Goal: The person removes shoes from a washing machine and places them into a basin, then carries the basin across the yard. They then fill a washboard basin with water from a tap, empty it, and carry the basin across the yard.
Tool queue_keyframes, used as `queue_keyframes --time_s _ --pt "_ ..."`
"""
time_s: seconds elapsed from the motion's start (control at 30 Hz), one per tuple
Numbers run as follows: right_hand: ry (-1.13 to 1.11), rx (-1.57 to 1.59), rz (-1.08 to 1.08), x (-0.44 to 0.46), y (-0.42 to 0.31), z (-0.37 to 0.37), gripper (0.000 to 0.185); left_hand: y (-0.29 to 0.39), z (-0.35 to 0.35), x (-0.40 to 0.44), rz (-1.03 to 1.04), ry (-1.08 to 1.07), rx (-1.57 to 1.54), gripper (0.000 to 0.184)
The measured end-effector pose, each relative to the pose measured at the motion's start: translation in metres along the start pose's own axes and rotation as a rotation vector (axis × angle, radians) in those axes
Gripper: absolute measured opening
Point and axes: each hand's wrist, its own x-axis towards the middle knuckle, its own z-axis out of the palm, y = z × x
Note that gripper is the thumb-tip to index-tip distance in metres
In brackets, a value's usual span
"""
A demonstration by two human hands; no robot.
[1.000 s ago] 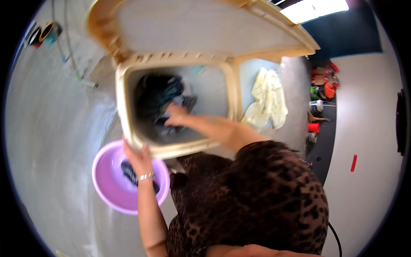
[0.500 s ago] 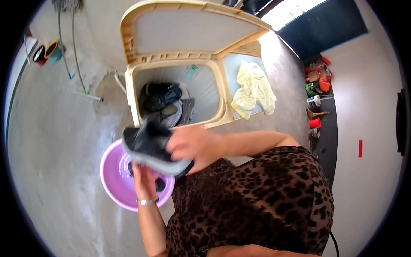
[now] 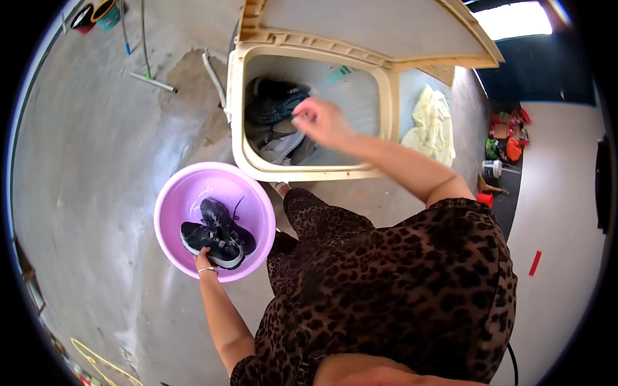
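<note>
A purple basin (image 3: 170, 248) on the floor holds two dark shoes. My left hand (image 3: 204, 260) grips the near shoe (image 3: 203, 239), black with a pale sole, at its side; the other dark shoe (image 3: 226, 222) lies beside it. Over the opening of the cream-framed machine (image 3: 241, 141), my right hand (image 3: 322, 121) hangs with its fingers curled; whether anything is between them is too blurred to tell. Inside the machine are dark shoes (image 3: 273, 108) and a grey-white shoe (image 3: 283, 147).
The machine's lid (image 3: 367, 26) stands raised. A pale yellow cloth (image 3: 430, 125) drapes over its right side. Buckets (image 3: 106, 14) and a mop pole (image 3: 153, 82) are at the upper left. Containers and bags (image 3: 508, 138) line the right wall.
The black shoe has gone from my right hand into the basin, where my left hand now grips it. My right hand has moved back over the machine's opening.
</note>
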Motion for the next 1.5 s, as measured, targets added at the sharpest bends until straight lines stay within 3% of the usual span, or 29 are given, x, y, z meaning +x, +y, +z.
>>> queue_keyframes --time_s 0.07,0.13,0.2,0.23,0.33,0.37,0.43,0.57,0.63,0.77,0.87,0.9,0.93,1.0,1.03,1.13,1.17,1.2,1.43,1.5 --pt "-0.161 -0.474 -0.019 0.046 0.097 0.006 0.030 -0.004 -0.010 0.013 -0.048 -0.071 -0.005 0.050" --pt "-0.455 -0.822 0.148 0.068 0.123 0.026 0.042 -0.001 -0.024 0.014 -0.063 -0.137 0.003 0.050" --pt "-0.601 -0.940 0.127 0.098 0.181 0.060 0.049 -0.005 -0.011 0.012 -0.069 -0.176 0.041 0.048" --pt "-0.664 -0.996 0.113 0.111 0.195 0.075 0.053 -0.013 -0.009 0.021 -0.058 -0.119 0.070 0.043" --pt "-0.669 -0.936 0.159 0.142 0.192 0.116 0.060 -0.036 0.013 0.044 0.143 0.431 0.714 0.053" --pt "-0.639 -0.907 0.148 0.147 0.191 0.132 0.068 -0.043 0.010 0.043 0.159 0.479 0.836 0.055" --pt "-0.675 -0.941 0.160 0.164 0.195 0.154 0.068 -0.051 0.005 0.045 0.200 0.578 1.089 0.058" --pt "-0.789 -0.988 0.196 0.184 0.219 0.168 0.080 -0.083 -0.036 0.076 0.186 0.413 0.737 0.061" --pt "-0.707 -0.960 0.158 0.176 0.232 0.171 0.092 -0.076 -0.028 0.057 0.170 0.387 0.515 0.062" --pt "-0.739 -1.044 0.146 0.152 0.240 0.164 0.099 -0.045 0.006 0.028 0.035 0.325 0.467 0.056" --pt "-0.709 -0.976 0.060 0.120 0.238 0.157 0.091 -0.041 -0.017 0.044 0.013 0.208 0.592 0.051" --pt "-0.587 -0.947 -0.025 0.109 0.238 0.157 0.068 -0.032 -0.014 0.040 0.029 0.228 0.545 0.046" --pt "-0.597 -0.958 -0.135 0.103 0.247 0.160 0.060 -0.033 -0.019 0.045 0.189 0.298 0.557 0.038" --pt "-0.621 -0.974 -0.350 0.087 0.263 0.166 0.045 -0.025 -0.033 0.050 0.202 0.391 0.522 0.037" --pt "-0.667 -0.899 -0.426 0.079 0.251 0.157 0.035 -0.026 -0.047 0.059 0.162 0.324 0.513 0.041" --pt "-0.740 -0.749 -0.472 0.066 0.251 0.142 0.037 -0.008 -0.019 0.035 0.106 0.115 0.518 0.056" --pt "-0.725 -0.756 -0.451 0.066 0.234 0.123 0.034 -0.013 -0.019 0.040 0.045 0.168 0.608 0.069" --pt "-0.672 -0.698 -0.386 0.063 0.216 0.102 0.034 -0.016 -0.017 0.041 0.052 0.082 0.542 0.074" --pt "-0.139 -0.274 -0.002 0.005 0.066 -0.028 0.048 -0.022 0.005 0.016 0.162 -0.042 0.602 0.064" --pt "-0.053 0.172 0.096 -0.024 0.040 -0.047 0.050 -0.028 0.001 0.005 0.221 -0.086 0.566 0.061"
